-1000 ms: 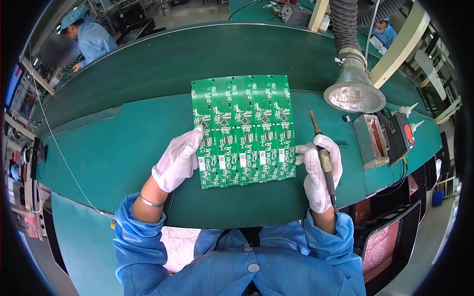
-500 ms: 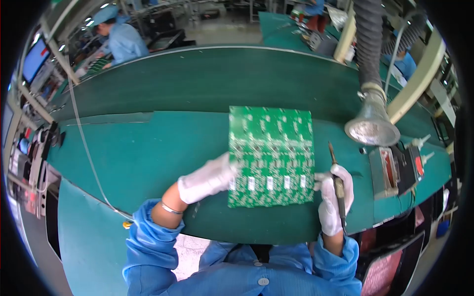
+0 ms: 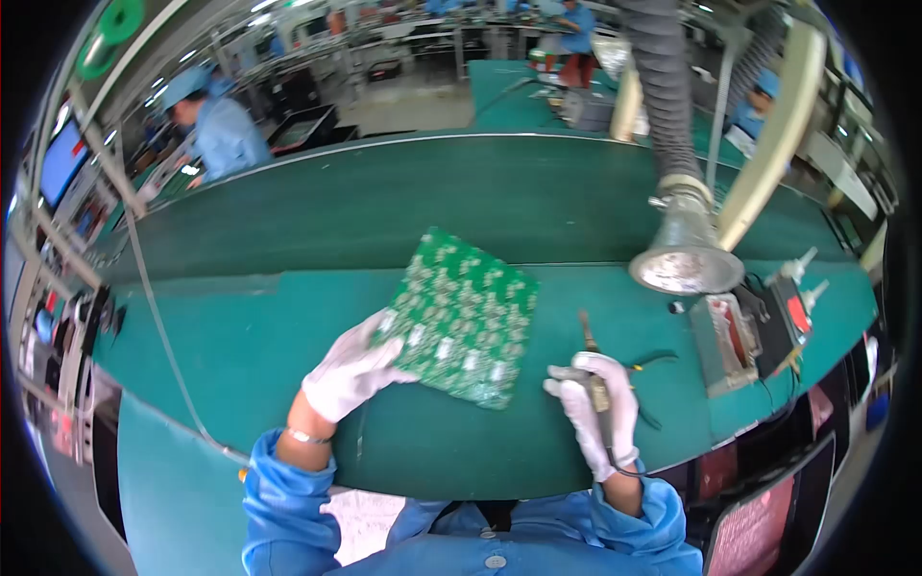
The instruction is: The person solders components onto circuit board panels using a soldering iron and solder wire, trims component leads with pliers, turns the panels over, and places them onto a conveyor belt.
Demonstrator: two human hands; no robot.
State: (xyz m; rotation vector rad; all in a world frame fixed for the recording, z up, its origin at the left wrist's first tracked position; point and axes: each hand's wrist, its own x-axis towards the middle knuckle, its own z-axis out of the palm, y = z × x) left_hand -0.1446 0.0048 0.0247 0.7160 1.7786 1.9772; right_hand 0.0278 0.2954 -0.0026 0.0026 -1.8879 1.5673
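A green printed circuit board (image 3: 468, 317) with rows of white-marked sections is tilted above the bench, slightly blurred. My left hand (image 3: 355, 368), in a white glove, is closed on the board's lower left edge. To the right, my gloved right hand (image 3: 597, 403) grips a soldering iron (image 3: 597, 392) with its tip pointing up and away from me. The iron stays apart from the board. Just behind that hand, pliers (image 3: 653, 361) with yellow and black handles lie on the mat, partly hidden.
A metal fume extractor hood (image 3: 687, 261) hangs at the right on a grey hose. Below it stands a soldering iron stand (image 3: 727, 341) beside bottles (image 3: 807, 278). A thin cord (image 3: 163, 317) crosses the left side. A co-worker (image 3: 226, 130) sits beyond the raised ledge (image 3: 403, 197).
The board has turned clockwise and shifted left, with my left hand now gripping its edge. My right hand has moved left with the soldering iron, uncovering the pliers. The head view has shifted.
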